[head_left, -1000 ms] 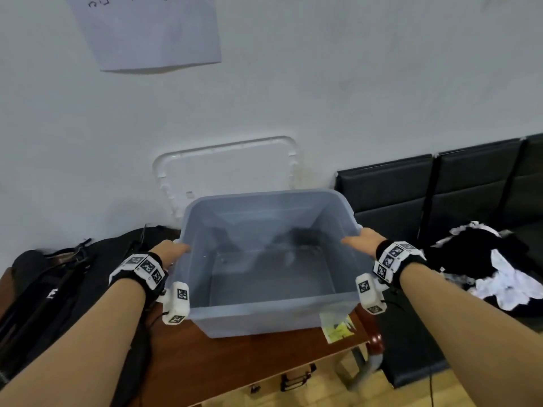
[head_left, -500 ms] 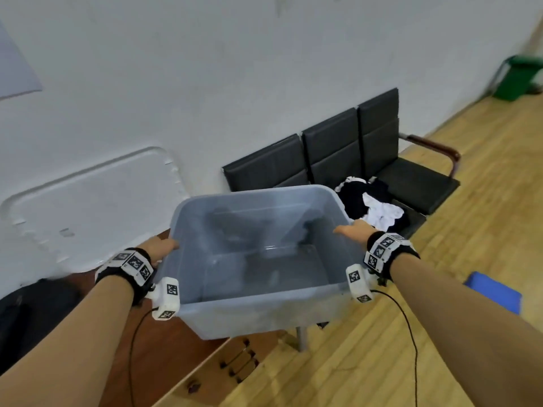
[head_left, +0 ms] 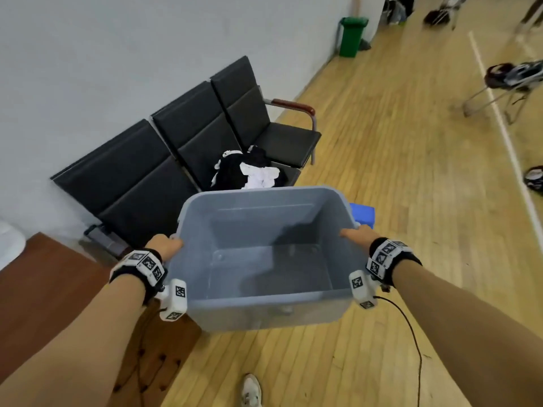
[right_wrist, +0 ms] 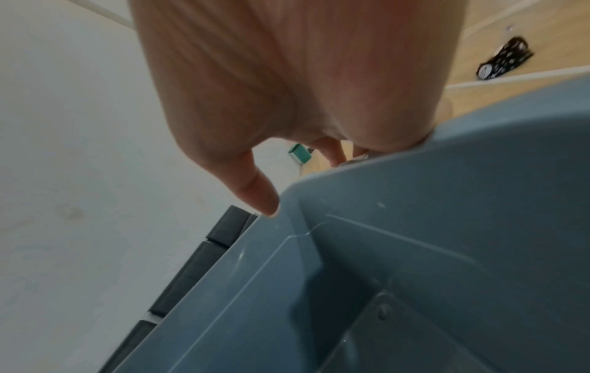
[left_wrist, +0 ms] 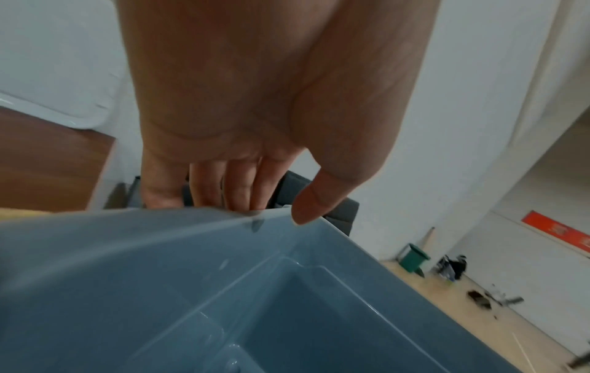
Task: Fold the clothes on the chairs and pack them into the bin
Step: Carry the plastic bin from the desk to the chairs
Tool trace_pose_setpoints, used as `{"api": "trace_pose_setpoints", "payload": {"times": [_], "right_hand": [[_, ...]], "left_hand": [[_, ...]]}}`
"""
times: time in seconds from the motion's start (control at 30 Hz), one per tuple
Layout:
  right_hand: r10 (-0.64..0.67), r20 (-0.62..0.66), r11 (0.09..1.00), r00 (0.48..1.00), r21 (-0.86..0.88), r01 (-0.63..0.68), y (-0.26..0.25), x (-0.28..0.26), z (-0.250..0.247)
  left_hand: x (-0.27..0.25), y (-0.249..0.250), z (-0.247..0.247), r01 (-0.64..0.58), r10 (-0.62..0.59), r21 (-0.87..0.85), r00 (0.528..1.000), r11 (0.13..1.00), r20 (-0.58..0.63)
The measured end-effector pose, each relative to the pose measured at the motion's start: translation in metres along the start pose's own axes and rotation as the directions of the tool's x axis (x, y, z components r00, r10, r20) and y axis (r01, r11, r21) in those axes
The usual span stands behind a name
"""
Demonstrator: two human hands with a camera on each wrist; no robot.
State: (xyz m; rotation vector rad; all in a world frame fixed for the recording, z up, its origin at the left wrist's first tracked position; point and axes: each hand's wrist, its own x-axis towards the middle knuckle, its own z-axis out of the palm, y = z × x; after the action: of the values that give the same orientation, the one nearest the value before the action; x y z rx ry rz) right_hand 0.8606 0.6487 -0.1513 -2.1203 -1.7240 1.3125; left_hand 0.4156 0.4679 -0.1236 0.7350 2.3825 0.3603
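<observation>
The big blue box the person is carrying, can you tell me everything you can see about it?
The grey-blue rectangular plastic bin is open on top, with no lid, rounded corners, a thick rim and smooth walls that step inward. It looks empty; only shadows lie on its floor. It is held up in the air over the wooden floor, roughly level, in front of the black chairs. The left hand and right hand grip its rim on opposite sides, thumbs on top.

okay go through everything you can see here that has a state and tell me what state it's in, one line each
bin: empty, lidless, held off the floor by both side rims.
left hand: grips the bin's left rim.
right hand: grips the bin's right rim.
clothes: unfolded heap on the middle chair seat.
chairs: row against the wall, end seat bare.
green trash can: upright, lid closed.
</observation>
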Motion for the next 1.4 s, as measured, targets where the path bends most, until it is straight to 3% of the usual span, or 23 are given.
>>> {"api": "trace_pose_setpoints", "payload": {"times": [0.2, 0.4, 0.63, 0.8, 1.03, 1.2, 1.4], "right_hand": [[0.163, -0.018, 0.986, 0.987, -0.038, -0.163, 0.081, 0.052, -0.045], [0.309, -0.055, 0.951, 0.949, 0.006, -0.310, 0.132, 0.128, -0.066], [0.516, 0.000, 0.848, 0.857, 0.141, -0.511, 0.194, 0.240, -0.066], [0.605, 0.017, 0.778, 0.796, 0.199, -0.596, 0.251, 0.314, -0.045], [0.684, 0.090, 0.707, 0.723, 0.161, -0.689, 0.328, 0.393, -0.017], [0.745, 0.141, 0.628, 0.652, 0.181, -0.756, 0.396, 0.435, 0.019], [0.750, 0.167, 0.608, 0.640, 0.205, -0.767, 0.459, 0.472, 0.051]], "left_hand": [[0.021, 0.089, 0.093, -0.066, 0.057, 0.066, 0.989, 0.996, 0.138], [0.086, 0.170, 0.184, -0.097, 0.066, 0.126, 0.971, 0.987, 0.229], [0.176, 0.248, 0.299, -0.065, -0.011, 0.207, 0.938, 0.976, 0.347], [0.244, 0.264, 0.386, -0.031, -0.076, 0.254, 0.914, 0.967, 0.398], [0.301, 0.278, 0.497, -0.033, -0.095, 0.260, 0.881, 0.965, 0.464], [0.316, 0.268, 0.573, 0.009, -0.136, 0.279, 0.889, 0.960, 0.438], [0.338, 0.250, 0.645, 0.075, -0.197, 0.272, 0.868, 0.959, 0.456]]}}
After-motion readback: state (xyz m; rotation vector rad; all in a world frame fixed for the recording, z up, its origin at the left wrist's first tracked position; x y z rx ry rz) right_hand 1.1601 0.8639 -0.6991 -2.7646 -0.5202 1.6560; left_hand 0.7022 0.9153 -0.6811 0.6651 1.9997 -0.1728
